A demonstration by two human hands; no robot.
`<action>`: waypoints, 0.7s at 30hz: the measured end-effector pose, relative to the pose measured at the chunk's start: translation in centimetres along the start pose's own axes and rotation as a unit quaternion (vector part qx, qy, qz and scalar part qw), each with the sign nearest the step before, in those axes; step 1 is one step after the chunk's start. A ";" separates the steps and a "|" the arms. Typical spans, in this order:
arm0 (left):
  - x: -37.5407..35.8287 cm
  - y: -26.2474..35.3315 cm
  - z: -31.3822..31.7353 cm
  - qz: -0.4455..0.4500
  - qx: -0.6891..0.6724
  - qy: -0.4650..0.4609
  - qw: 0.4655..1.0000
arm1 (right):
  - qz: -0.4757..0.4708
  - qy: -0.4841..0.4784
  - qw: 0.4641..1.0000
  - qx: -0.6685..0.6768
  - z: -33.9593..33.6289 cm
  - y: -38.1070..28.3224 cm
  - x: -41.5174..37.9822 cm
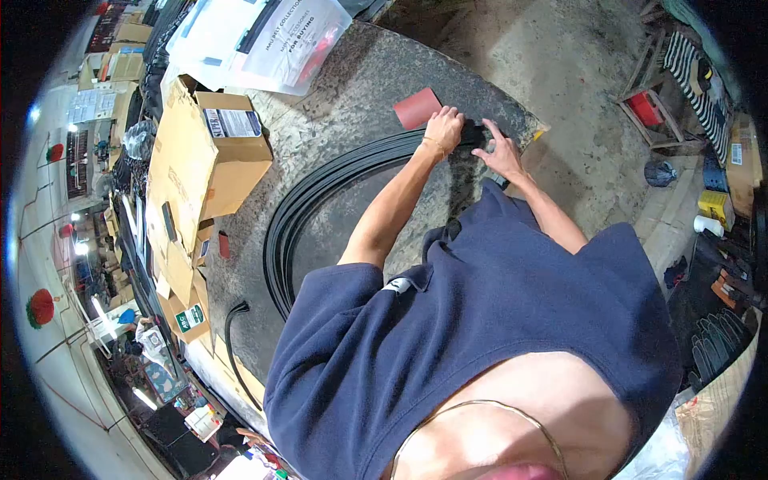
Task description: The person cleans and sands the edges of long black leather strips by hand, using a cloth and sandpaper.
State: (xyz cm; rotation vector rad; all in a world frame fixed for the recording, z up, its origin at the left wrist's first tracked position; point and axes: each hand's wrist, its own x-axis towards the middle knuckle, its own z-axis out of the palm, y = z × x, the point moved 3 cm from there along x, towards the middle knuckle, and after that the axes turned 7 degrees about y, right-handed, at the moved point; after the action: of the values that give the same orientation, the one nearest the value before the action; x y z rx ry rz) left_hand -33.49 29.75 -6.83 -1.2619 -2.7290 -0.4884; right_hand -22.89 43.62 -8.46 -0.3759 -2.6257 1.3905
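A bundle of long, thin black strips (320, 186) curves across the dark worktable. My left hand (444, 132) is closed over the bundle near its far-right end, fingers curled down onto the strips. Just right of it, my right hand (504, 156) is beside the strip ends, its thumb and index finger spread apart, and I see nothing held in it. Touching distance from my left fingers lies a reddish-brown sheet (417, 109), which looks like sandpaper. The strips' exact material cannot be made out.
Cardboard boxes (232, 152) stand along the table's left side, near a clear plastic bin (256, 40). A small reddish piece (224, 245) lies by the boxes. The table's edge (488, 84) runs close to my right hand. A wooden stool (652, 112) stands on the floor beyond.
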 end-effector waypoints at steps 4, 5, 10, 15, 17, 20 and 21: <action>-0.2 0.6 -1.1 -0.083 -0.041 -0.049 0.995 | 0.041 -0.033 0.997 -0.054 0.4 0.6 0.7; -1.0 0.8 -1.2 -0.083 -0.041 -0.049 0.994 | 0.039 -0.033 0.996 -0.078 0.6 0.8 0.8; -5.9 0.5 -0.6 -0.103 0.026 -0.002 0.994 | 0.015 -0.074 0.989 -0.130 0.4 -0.3 0.7; -6.4 1.5 -0.2 -0.105 0.070 -0.017 0.992 | -0.023 -0.109 0.969 -0.221 0.6 -1.4 0.6; -6.4 1.6 -0.3 -0.107 0.067 -0.016 0.992 | -0.030 -0.134 0.961 -0.241 0.9 -1.9 0.6; -6.4 1.6 -0.5 -0.109 0.067 -0.021 0.992 | -0.012 -0.156 0.963 -0.219 1.0 -2.0 0.8; -6.4 1.7 -0.5 -0.113 0.068 -0.025 0.991 | -0.001 -0.167 0.964 -0.208 0.9 -2.0 0.8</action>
State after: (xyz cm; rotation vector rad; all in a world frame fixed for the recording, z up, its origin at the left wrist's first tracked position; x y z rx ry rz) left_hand -28.04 25.99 -7.38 -0.9510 -2.9060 -0.2853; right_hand -24.22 42.06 -7.36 -0.1923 -3.1970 0.9591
